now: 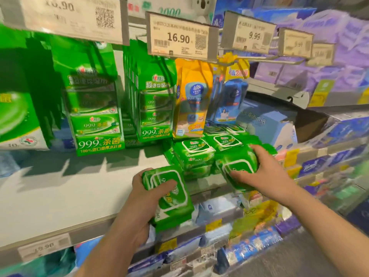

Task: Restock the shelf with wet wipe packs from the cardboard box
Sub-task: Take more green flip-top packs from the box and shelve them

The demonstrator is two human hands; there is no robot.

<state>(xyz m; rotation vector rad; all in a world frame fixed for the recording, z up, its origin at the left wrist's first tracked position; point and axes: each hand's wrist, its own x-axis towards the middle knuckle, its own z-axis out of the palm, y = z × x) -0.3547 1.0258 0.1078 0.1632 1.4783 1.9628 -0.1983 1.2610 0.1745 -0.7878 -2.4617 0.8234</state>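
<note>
White shelf stretching out left of both hands, mostly bare board. Tall green multipacks standing at the back, well beyond the fingers. Stack of green wet wipe packs sitting between and just past the two hands. Left hand gripping one green pack at the shelf's front edge, thumb curled over its lid. Right hand wrapped round another pack, pressed against the stack. Cardboard box nowhere in shot.

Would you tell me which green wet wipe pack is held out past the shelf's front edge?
The pack in the left hand, the green wipe pack; the other packs sit over the shelf.
</note>
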